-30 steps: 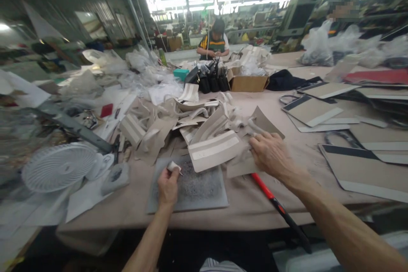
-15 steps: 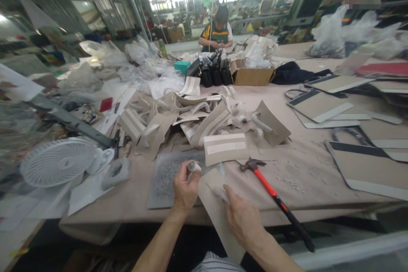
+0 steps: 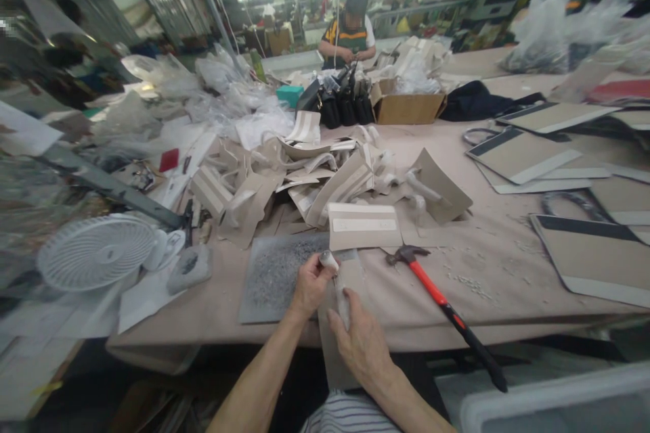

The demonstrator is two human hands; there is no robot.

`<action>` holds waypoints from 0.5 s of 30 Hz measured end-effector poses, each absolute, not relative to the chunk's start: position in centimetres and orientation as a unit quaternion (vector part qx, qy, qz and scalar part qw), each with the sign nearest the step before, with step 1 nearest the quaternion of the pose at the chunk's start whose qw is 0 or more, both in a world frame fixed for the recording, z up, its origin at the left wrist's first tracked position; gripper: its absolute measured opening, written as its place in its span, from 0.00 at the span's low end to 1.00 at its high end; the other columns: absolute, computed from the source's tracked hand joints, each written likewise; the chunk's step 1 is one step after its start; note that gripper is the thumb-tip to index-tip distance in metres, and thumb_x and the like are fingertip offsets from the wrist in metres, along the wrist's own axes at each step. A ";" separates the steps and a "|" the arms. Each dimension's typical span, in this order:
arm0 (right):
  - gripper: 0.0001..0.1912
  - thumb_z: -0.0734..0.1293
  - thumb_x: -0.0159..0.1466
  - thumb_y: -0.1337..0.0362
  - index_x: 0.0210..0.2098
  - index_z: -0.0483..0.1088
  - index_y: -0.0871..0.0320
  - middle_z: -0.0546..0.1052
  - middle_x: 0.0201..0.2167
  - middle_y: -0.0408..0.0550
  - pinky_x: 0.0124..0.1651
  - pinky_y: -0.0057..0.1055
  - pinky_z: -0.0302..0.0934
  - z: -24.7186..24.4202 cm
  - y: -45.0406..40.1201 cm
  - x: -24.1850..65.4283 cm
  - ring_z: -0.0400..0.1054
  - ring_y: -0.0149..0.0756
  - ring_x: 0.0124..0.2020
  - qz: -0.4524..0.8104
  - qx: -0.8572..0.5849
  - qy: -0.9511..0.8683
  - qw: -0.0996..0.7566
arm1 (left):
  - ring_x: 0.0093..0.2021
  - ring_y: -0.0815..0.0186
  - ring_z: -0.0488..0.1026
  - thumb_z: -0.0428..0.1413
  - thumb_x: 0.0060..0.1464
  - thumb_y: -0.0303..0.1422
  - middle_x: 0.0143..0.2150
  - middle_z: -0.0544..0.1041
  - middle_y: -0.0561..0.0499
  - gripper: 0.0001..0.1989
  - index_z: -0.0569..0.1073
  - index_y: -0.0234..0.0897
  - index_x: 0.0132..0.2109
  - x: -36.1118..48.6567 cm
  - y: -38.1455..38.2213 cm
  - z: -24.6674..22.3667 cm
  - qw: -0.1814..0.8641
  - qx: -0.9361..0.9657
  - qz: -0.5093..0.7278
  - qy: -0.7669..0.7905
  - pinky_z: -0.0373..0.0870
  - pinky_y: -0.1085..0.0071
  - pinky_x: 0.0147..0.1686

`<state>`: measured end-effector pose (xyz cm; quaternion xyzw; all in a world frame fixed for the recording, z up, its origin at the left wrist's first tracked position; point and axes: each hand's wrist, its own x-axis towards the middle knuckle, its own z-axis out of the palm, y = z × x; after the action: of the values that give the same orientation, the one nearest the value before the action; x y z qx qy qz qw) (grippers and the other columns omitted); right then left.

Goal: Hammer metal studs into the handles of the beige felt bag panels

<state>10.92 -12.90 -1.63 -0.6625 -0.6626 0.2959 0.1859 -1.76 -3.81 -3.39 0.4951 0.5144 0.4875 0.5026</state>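
My left hand is closed round a short whitish cylinder with a round metallic end; its exact kind does not show. My right hand grips a beige flat panel with a pale wrapped strap along it. The panel hangs over the table's front edge, its far end over the right side of a scuffed grey slab. Right of my hands lies a claw hammer with a red and black handle. Just beyond is another beige panel with a white strip.
A pile of beige panels with wrapped straps covers the middle. At left stand a white fan and a grey block. Flat panels with dark bands lie at right. Behind are a cardboard box and a seated person.
My left hand has moved right with the cylinder, close to the panel. My right hand has turned the panel more upright in view and shifted its grip along the strap. The view has tilted down slightly.
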 end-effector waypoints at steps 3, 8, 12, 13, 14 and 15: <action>0.26 0.56 0.69 0.50 0.57 0.65 0.61 0.78 0.44 0.58 0.43 0.37 0.66 -1.3 -12.1 12.5 0.75 0.45 0.42 0.283 -0.658 -0.657 0.237 | 0.37 0.62 0.77 0.62 0.52 0.43 0.37 0.81 0.45 0.16 0.77 0.33 0.40 -2.2 -3.9 -3.4 0.514 0.507 0.476 0.502 0.73 0.69 0.38; 0.21 0.57 0.68 0.54 0.52 0.67 0.63 0.74 0.43 0.60 0.46 0.41 0.64 -0.4 -8.9 19.5 0.70 0.48 0.44 0.096 -0.719 -0.647 0.235 | 0.39 0.61 0.77 0.61 0.54 0.43 0.38 0.81 0.46 0.16 0.78 0.34 0.41 -2.4 -4.2 -3.4 0.499 0.525 0.466 0.509 0.72 0.68 0.41; 0.19 0.59 0.67 0.55 0.47 0.69 0.65 0.73 0.40 0.63 0.44 0.42 0.62 -0.9 -7.7 25.3 0.69 0.52 0.42 -0.015 -0.757 -0.650 0.067 | 0.37 0.62 0.76 0.60 0.54 0.41 0.37 0.81 0.48 0.14 0.78 0.35 0.41 -2.3 -4.3 -3.2 0.485 0.545 0.452 0.513 0.71 0.70 0.40; 0.18 0.60 0.67 0.55 0.44 0.69 0.64 0.73 0.39 0.62 0.42 0.41 0.62 -1.2 -7.7 26.1 0.69 0.51 0.40 -0.011 -0.758 -0.652 0.027 | 0.36 0.62 0.76 0.60 0.55 0.40 0.37 0.81 0.48 0.13 0.78 0.35 0.41 -2.3 -4.3 -3.2 0.482 0.549 0.450 0.514 0.71 0.70 0.39; 0.17 0.59 0.68 0.55 0.42 0.69 0.63 0.73 0.37 0.61 0.40 0.40 0.61 -1.3 -7.8 26.7 0.70 0.50 0.38 0.000 -0.759 -0.652 -0.002 | 0.36 0.63 0.75 0.59 0.55 0.40 0.36 0.81 0.48 0.13 0.78 0.35 0.41 -2.2 -4.4 -3.2 0.479 0.552 0.449 0.515 0.70 0.71 0.39; 0.16 0.59 0.68 0.55 0.40 0.69 0.61 0.73 0.37 0.60 0.38 0.39 0.60 -1.5 -7.9 27.1 0.70 0.49 0.37 0.015 -0.760 -0.649 -0.019 | 0.36 0.63 0.75 0.59 0.55 0.40 0.36 0.80 0.48 0.13 0.78 0.35 0.41 -2.2 -4.4 -3.2 0.475 0.555 0.448 0.516 0.70 0.71 0.39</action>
<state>27.10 -7.93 -1.48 -0.7601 -0.6494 0.0149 -0.0192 -2.23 -4.35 -3.15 0.5549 0.5156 0.4476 0.4752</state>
